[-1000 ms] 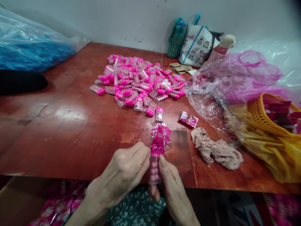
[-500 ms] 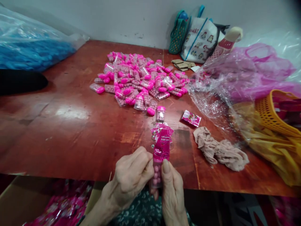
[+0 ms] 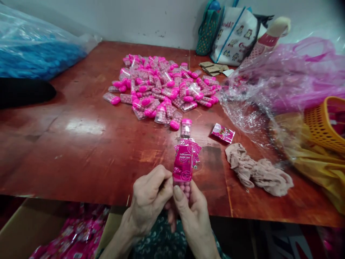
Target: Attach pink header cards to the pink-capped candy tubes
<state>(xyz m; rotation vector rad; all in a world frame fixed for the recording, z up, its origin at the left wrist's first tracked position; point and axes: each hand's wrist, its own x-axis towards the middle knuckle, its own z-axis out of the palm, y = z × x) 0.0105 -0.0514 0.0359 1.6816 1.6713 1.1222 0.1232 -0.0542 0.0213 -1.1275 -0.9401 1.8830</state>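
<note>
My right hand [image 3: 195, 219] is wrapped round a clear bottle of pink candy balls [image 3: 185, 187], its thumb lying across the front. A printed magenta wrapper sleeve [image 3: 184, 162] covers the bottle's far end and sticks out beyond it. At the sleeve's lower left edge, my left hand [image 3: 152, 192] is closed in a pinch; its fingertips partly hide what they grip. More magenta wrappers [image 3: 196, 147] lie on the table just beyond. One pink-capped bottle [image 3: 186, 127] stands behind them, in front of a heap of similar bottles [image 3: 161, 84].
A folded magenta packet [image 3: 223, 133] and a crumpled beige cloth [image 3: 258, 171] lie to the right. Farther right are a yellow basket [image 3: 318, 115] and pink plastic bags [image 3: 304, 79]. A bag of blue items [image 3: 35, 54] sits left. Below the table edge is a box of magenta packets [image 3: 78, 230].
My right thumb has shifted left across the bottle's front, and the sleeve has turned to show more of its printed face. The view has shifted slightly.
</note>
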